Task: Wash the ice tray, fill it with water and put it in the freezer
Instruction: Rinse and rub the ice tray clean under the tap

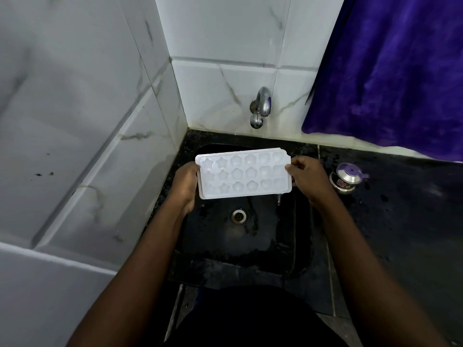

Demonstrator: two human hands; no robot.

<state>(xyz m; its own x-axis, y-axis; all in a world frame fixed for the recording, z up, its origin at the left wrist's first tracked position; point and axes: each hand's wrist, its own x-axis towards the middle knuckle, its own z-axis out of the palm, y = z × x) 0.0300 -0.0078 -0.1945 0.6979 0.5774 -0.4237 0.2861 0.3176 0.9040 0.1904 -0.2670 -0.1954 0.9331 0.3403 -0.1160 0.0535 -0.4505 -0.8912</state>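
Observation:
A white plastic ice tray [243, 174] with star and flower shaped cells is held level over the black sink [250, 246]. My left hand [184, 184] grips its left short edge and my right hand [307, 177] pinches its right short edge. A thin trickle of water drips from the tray's lower right corner. The chrome tap [260, 107] juts from the tiled wall just behind the tray; no stream comes from it.
The sink drain [238, 216] lies below the tray. A small steel pot with a purple lid [347, 177] stands on the wet black counter [400, 221] at right. A purple cloth [390, 71] hangs at the back right. White tiled walls close off the left.

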